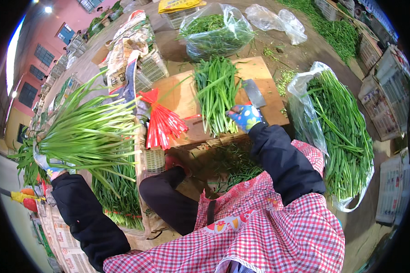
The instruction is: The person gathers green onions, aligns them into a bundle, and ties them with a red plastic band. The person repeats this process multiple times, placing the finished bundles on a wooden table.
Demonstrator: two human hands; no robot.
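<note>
My left hand (48, 163), in a patterned glove, grips a large loose bunch of garlic chives (89, 133), raised at the left with pale stem ends pointing right. My right hand (246, 117), in a blue flowered glove, is at the right edge of a second chive bunch (217, 94), by its cut ends. That bunch lies on a wooden board (270, 76). A cleaver (254, 92) rests flat just beyond my right hand; its handle is mostly hidden, and whether my fingers close on anything is unclear. Red plastic ties (164, 123) fan out at the board's left corner.
An open plastic bag of chives (341, 136) stands at my right. Another bag (218, 37) holds loose greens beyond the board. A plastic crate (153, 71) stands beyond the board's left. More chives (118, 194) fill a container below my left arm. Trimmings (239, 170) litter the floor.
</note>
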